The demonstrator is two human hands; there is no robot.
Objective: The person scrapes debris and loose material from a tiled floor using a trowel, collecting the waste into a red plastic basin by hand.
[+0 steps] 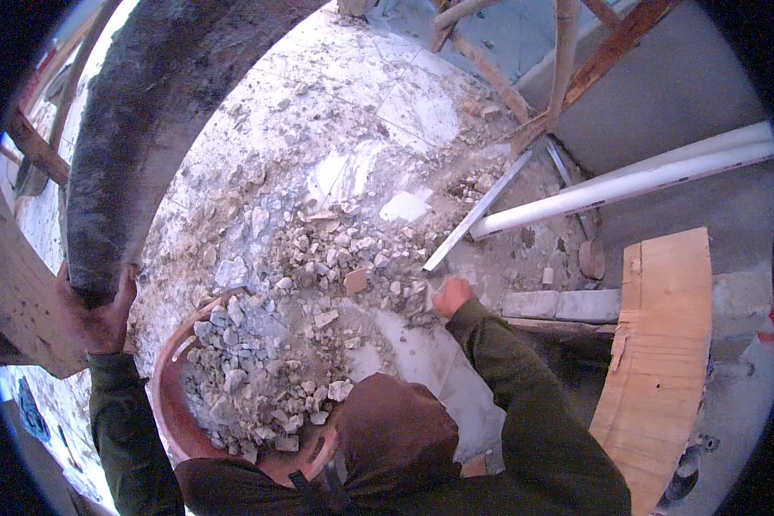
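Observation:
My left hand (101,320) is at the left, its thumb and fingers on either side of the narrow lower end of a wide dark grey column (155,112). To the right, my right hand (452,297) is closed in a fist low over the rubble. Whatever it grips is hidden, and the spot just left of it is blurred. Just beyond the fist lies the near end of a thin metal strip (473,217). Between my arms, close to my body, a reddish-brown tub (165,404) with cut-out handles holds a heap of broken stone chunks (245,370).
Loose rubble (318,245) covers the dusty tiled floor ahead. White pipes (636,185) lean at the right, near wooden poles (563,64). A bent plywood sheet (662,344) stands beside a row of pale blocks (559,304). A brown-clothed knee (400,426) is beside the tub.

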